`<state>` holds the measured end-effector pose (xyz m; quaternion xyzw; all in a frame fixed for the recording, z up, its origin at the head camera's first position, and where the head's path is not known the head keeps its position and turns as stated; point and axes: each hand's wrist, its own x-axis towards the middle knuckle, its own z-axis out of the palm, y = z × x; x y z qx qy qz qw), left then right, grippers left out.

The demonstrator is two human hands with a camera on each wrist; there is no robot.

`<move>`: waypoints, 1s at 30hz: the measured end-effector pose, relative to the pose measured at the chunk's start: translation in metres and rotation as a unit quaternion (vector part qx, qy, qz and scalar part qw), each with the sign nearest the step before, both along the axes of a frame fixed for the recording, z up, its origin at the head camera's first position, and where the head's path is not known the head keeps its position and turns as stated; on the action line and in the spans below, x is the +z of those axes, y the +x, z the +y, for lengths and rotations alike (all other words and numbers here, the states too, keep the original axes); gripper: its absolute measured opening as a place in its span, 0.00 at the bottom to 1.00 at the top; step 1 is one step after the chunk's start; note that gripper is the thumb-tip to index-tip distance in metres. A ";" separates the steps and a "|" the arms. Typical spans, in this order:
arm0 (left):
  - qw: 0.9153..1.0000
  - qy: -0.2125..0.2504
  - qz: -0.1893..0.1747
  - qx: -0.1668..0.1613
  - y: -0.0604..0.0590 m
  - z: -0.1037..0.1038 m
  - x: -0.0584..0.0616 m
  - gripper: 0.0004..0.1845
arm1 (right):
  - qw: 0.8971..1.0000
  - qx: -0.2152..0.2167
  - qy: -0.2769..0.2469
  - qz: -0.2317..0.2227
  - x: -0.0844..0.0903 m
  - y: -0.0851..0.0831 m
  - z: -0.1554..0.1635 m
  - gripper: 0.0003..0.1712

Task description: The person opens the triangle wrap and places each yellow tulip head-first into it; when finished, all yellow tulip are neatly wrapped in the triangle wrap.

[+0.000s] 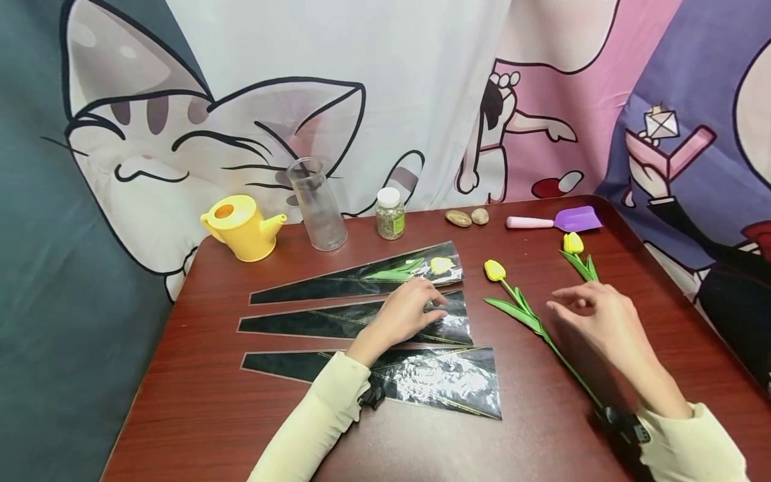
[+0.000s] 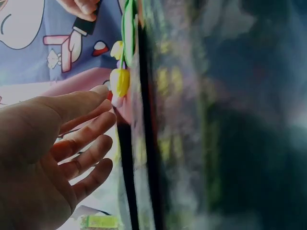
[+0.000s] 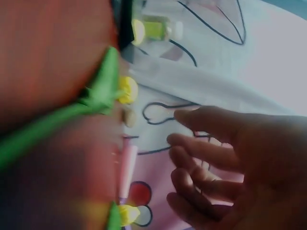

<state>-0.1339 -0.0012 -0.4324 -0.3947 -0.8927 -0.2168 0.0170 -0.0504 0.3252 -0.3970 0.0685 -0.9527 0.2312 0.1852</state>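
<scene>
Three black and clear cone-shaped flower sleeves lie side by side on the brown table. The far sleeve holds a yellow tulip. My left hand rests with relaxed fingers on the middle sleeve, near its wide end; its fingers are spread. The near sleeve is bare. A loose yellow tulip with a green stem lies right of the sleeves. My right hand hovers open just right of that stem, holding nothing. Another tulip lies farther back.
At the back of the table stand a yellow watering can, a clear glass vase and a small jar. Two pebbles and a purple trowel with a pink handle lie beside them. A cartoon cloth hangs behind.
</scene>
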 end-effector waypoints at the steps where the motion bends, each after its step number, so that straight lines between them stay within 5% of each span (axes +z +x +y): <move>1: 1.000 -0.001 -0.001 0.002 0.000 0.001 -0.001 0.12 | 1.000 -0.003 0.002 -0.002 -0.004 0.004 -0.002 0.12; 14: 1.000 -0.023 -0.017 0.007 -0.002 0.004 -0.006 0.15 | 0.996 -0.043 0.026 -0.070 -0.030 0.041 -0.009 0.10; 30: 0.999 -0.027 -0.037 0.018 -0.002 0.004 -0.007 0.14 | 0.994 -0.071 0.004 -0.081 -0.038 0.045 -0.008 0.08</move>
